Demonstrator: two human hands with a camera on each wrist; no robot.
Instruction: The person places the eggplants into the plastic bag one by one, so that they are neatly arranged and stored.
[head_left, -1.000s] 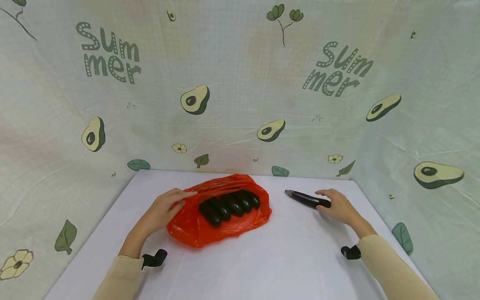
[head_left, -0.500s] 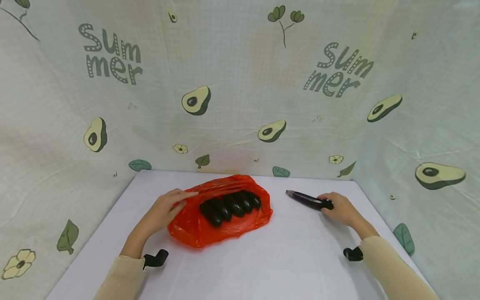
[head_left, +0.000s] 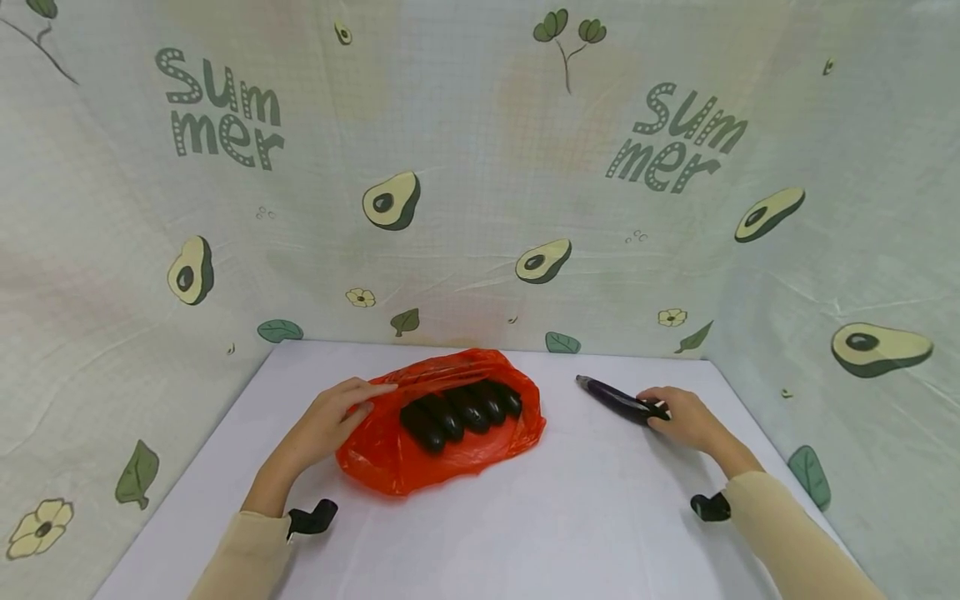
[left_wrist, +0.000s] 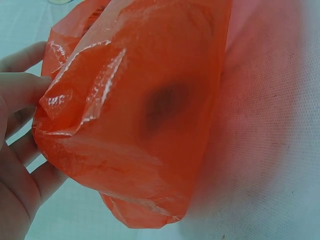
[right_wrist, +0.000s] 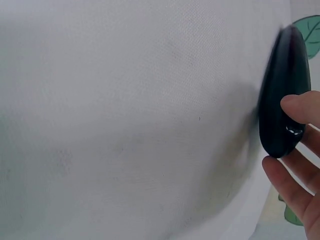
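A red plastic bag [head_left: 457, 467] lies with its mouth spread towards me, and several dark eggplants [head_left: 467, 408] sit side by side inside it. My left hand [head_left: 328, 423] holds the bag's left edge. In the left wrist view the thumb is on the near side of the thin red film [left_wrist: 130, 135], with fingers behind it; a dark shape shows through. To the right of the bag, my right hand [head_left: 684, 419] grips a single long eggplant [head_left: 615, 398] by its near, rounded end. The right wrist view shows thumb and fingers on opposite sides of this eggplant [right_wrist: 284, 85].
A white tabletop [head_left: 510, 542] spreads beneath everything. Behind it and at both sides hangs a pale cloth [head_left: 465, 108] printed with avocados and lettering. A black wrist mount [head_left: 312, 517] projects beside the left sleeve, another mount [head_left: 710, 507] beside the right.
My right hand has shifted slightly right with the eggplant, whose far tip now points a little more away from me. The left hand and the bag stay about where they were.
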